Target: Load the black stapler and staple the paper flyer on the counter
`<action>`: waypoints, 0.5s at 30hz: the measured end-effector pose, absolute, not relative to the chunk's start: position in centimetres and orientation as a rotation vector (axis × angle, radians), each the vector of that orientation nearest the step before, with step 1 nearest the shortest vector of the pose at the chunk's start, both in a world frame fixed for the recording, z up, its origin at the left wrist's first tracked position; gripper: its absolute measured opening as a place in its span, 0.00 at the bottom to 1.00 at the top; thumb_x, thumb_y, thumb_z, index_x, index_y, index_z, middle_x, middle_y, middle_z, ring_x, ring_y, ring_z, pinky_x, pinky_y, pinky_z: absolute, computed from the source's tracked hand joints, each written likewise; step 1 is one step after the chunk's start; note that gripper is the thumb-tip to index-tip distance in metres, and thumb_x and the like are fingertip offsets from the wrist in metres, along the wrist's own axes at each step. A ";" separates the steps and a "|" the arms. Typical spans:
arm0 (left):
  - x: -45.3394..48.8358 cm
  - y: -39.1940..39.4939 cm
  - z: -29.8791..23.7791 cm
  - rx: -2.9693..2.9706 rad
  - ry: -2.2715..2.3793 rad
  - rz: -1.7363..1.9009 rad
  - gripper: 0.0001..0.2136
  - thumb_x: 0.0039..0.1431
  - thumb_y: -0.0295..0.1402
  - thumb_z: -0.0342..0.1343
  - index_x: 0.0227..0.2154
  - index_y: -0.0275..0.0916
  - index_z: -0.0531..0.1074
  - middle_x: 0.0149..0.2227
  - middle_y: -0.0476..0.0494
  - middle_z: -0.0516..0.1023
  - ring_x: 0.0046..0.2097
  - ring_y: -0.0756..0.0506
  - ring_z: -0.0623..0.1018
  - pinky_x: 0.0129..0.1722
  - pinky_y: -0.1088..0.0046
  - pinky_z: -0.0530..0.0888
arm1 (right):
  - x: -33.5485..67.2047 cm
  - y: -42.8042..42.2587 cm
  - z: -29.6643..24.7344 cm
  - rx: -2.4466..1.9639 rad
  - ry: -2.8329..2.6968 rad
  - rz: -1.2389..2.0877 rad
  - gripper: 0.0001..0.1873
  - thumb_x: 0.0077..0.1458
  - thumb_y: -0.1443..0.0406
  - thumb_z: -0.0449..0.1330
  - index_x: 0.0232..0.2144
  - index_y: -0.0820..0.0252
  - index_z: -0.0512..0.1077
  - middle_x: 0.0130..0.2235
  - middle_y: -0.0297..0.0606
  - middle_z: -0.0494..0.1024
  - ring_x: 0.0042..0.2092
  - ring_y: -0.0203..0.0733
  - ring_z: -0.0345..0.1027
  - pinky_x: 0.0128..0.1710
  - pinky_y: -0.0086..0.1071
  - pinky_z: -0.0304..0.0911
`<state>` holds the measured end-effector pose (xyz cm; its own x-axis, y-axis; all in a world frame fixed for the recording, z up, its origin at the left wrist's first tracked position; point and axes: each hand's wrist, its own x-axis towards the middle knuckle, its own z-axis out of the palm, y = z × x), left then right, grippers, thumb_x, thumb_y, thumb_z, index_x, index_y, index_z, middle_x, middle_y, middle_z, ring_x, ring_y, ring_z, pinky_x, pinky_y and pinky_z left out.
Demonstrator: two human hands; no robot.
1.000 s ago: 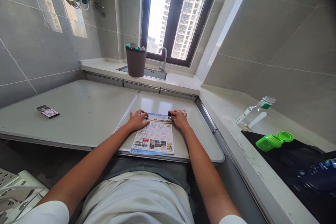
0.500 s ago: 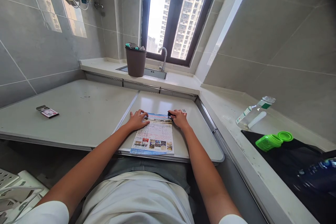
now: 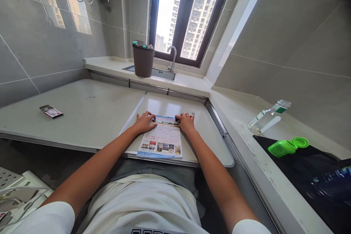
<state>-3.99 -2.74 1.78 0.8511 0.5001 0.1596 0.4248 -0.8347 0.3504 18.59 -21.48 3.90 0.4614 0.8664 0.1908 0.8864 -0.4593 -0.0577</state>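
A printed paper sheet (image 3: pixel 161 135), with blue borders and a row of small photos near its bottom, lies on the white table in front of me. My left hand (image 3: pixel 145 122) rests on its upper left edge, fingers apart and flat. At the sheet's upper right corner, my right hand (image 3: pixel 186 122) has its fingers closed round a small black object (image 3: pixel 177 119). Mostly covered by the fingers, that object does not show its kind. Just beyond the right hand are thin dark strips (image 3: pixel 193 113) on the tabletop.
A small open box (image 3: pixel 52 112) lies on the table's left half. Behind stand a brown bin (image 3: pixel 143 60), a sink (image 3: pixel 164 74) and a faucet (image 3: pixel 172 58). Along the right counter are a glass jar (image 3: pixel 267 117), a green bottle (image 3: pixel 282 148) and a dark bottle (image 3: pixel 331 184).
The view has shifted slightly. My right fingers now cover more of the black object at the paper's corner; the left hand stays on the sheet.
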 end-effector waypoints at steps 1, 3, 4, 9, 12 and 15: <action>-4.0 -2.8 1.8 2.725 0.697 0.352 0.21 0.67 0.50 0.57 0.57 0.45 0.76 0.66 0.31 0.68 0.68 0.26 0.70 0.69 0.19 0.48 | 18.4 -21.4 3.9 -2.566 -1.553 -0.209 0.25 0.66 0.75 0.52 0.53 0.46 0.81 0.54 0.50 0.79 0.58 0.59 0.63 0.58 0.55 0.49; -4.0 -2.8 1.9 2.724 0.700 0.348 0.21 0.67 0.50 0.57 0.57 0.46 0.76 0.66 0.31 0.68 0.68 0.27 0.70 0.69 0.20 0.48 | 18.2 -21.4 3.8 -2.575 -1.567 -0.217 0.25 0.66 0.75 0.52 0.53 0.46 0.81 0.55 0.50 0.79 0.59 0.59 0.63 0.60 0.56 0.49; -4.0 -2.8 1.9 2.722 0.704 0.346 0.21 0.67 0.50 0.57 0.57 0.46 0.76 0.66 0.32 0.68 0.68 0.27 0.70 0.70 0.21 0.48 | 18.2 -21.5 3.7 -2.572 -1.571 -0.221 0.25 0.66 0.74 0.52 0.54 0.46 0.80 0.55 0.49 0.79 0.60 0.59 0.62 0.60 0.56 0.49; -4.1 -2.8 2.0 2.722 0.717 0.345 0.21 0.67 0.49 0.57 0.57 0.46 0.76 0.66 0.32 0.68 0.68 0.27 0.70 0.70 0.23 0.49 | 19.0 -22.4 4.0 -2.520 -1.520 -0.225 0.29 0.68 0.72 0.53 0.66 0.45 0.72 0.59 0.46 0.77 0.62 0.56 0.63 0.61 0.50 0.53; -4.2 -2.8 2.1 2.729 0.710 0.353 0.21 0.67 0.48 0.57 0.57 0.46 0.75 0.65 0.32 0.68 0.68 0.28 0.70 0.70 0.22 0.50 | 20.0 -23.0 4.3 -2.493 -1.471 -0.184 0.37 0.63 0.74 0.57 0.71 0.43 0.66 0.61 0.43 0.77 0.63 0.52 0.65 0.59 0.43 0.58; -4.3 -2.9 2.3 2.723 0.708 0.344 0.20 0.68 0.47 0.57 0.57 0.46 0.75 0.65 0.32 0.69 0.68 0.28 0.71 0.70 0.21 0.49 | 20.9 -23.4 4.4 -2.506 -1.359 -0.152 0.35 0.59 0.76 0.59 0.67 0.48 0.70 0.60 0.43 0.78 0.61 0.52 0.69 0.55 0.38 0.62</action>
<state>-4.26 -2.94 2.27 0.8492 0.5055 0.1525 0.4322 -0.8314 0.3493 20.90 -23.37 4.37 0.5504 0.8037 0.2263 0.8338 -0.5151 -0.1985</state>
